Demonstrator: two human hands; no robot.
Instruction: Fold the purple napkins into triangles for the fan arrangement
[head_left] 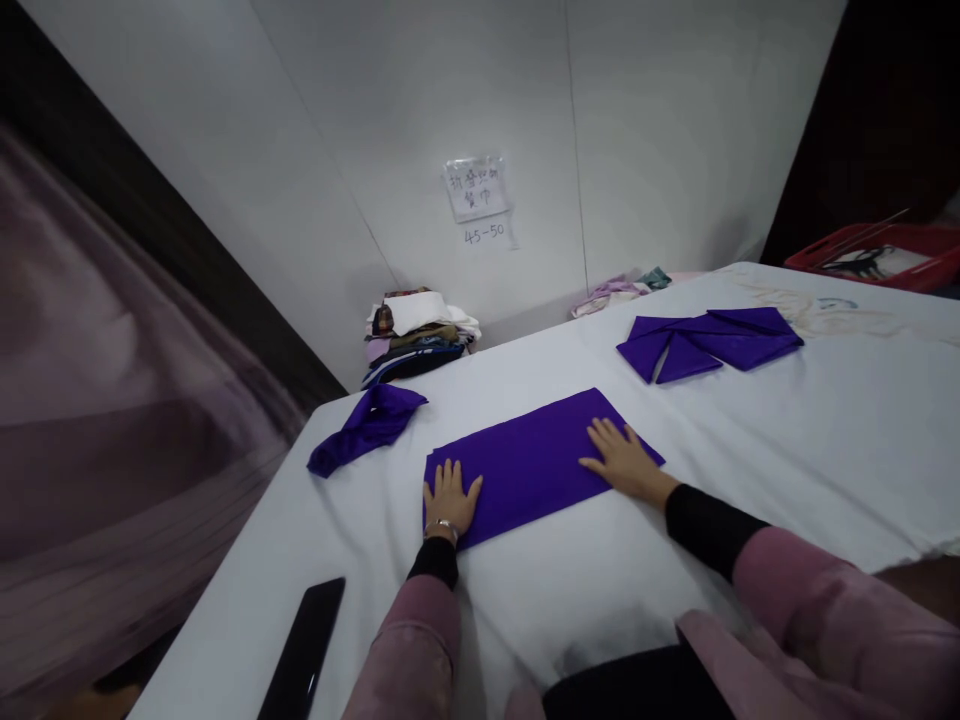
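Observation:
A purple cloth napkin (532, 460), folded into a long rectangle, lies flat on the white-covered table in front of me. My left hand (452, 497) rests on its left end with the fingers spread, a bracelet at the wrist. On the right end lies my right hand (621, 458), palm down, its fingers apart too. A loosely bunched purple cloth (367, 428) is beyond my left hand. Farther back on the right sit folded purple cloths (709, 342) with pointed corners.
A black flat object (304, 650) lies near the table's left front edge. Stacked clothes (420, 335) stand by the wall behind the table (840, 430). At the far right is a red basket (892, 250). A paper sign (476, 190) hangs on the wall.

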